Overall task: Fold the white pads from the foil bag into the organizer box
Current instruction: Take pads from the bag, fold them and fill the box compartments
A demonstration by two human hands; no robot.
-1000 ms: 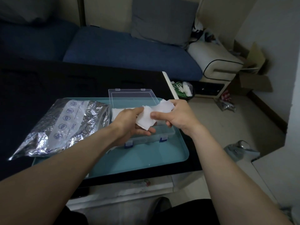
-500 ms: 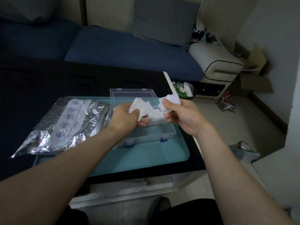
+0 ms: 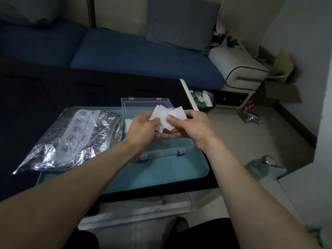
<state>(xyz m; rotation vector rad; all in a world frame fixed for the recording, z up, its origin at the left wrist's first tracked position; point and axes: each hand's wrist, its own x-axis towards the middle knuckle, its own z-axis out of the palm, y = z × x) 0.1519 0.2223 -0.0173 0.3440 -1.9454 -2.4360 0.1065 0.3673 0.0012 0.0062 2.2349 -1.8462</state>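
CHANGE: hands drawn together since half a second ago | left hand [image 3: 143,125] and right hand [image 3: 190,126] both pinch white pads [image 3: 168,116], fingers curled | pads above open organizer box [image 3: 168,146], right of foil bag [image 3: 71,139] | folding under way, nothing yet placed.

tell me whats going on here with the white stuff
A person is working a white pad with both hands above an open clear box. The left hand and right hand each pinch the pad, which is not in the box yet. The box sits on a teal tray, with the foil bag lying beside it to the left.
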